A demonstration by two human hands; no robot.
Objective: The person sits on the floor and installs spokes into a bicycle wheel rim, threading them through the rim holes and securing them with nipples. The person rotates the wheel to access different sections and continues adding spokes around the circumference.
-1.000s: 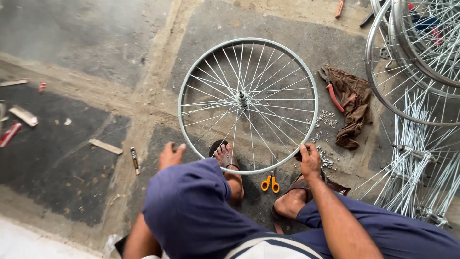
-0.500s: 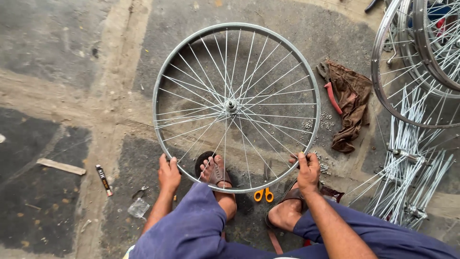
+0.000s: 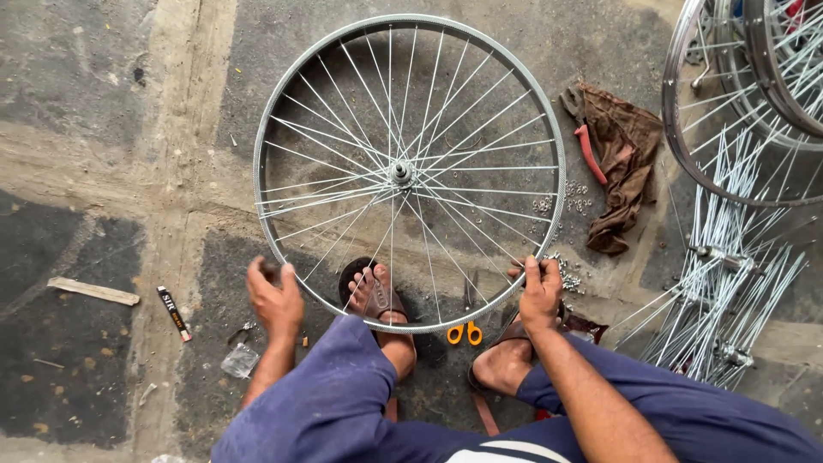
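Note:
A silver spoked bicycle wheel rim (image 3: 283,103) lies flat on the concrete floor in front of me, its hub (image 3: 399,171) in the middle. My left hand (image 3: 274,296) grips the rim at its near left edge. My right hand (image 3: 538,291) grips the rim at its near right edge. My sandalled left foot (image 3: 375,296) rests under the near part of the wheel, and my right foot (image 3: 501,360) sits just outside it. Small orange-handled scissors (image 3: 465,330) lie between my feet beneath the rim.
A brown rag (image 3: 630,163) with a red-handled tool (image 3: 590,154) lies right of the wheel, beside scattered small metal nipples (image 3: 561,206). Other wheels (image 3: 746,94) and bundles of loose spokes (image 3: 729,300) fill the right side. A wood strip (image 3: 93,291) and a small black tube (image 3: 174,313) lie at left.
The view has moved closer and tilted down over the wheel. My left hand went from the floor beside the rim to gripping it; the right hand stays on the rim.

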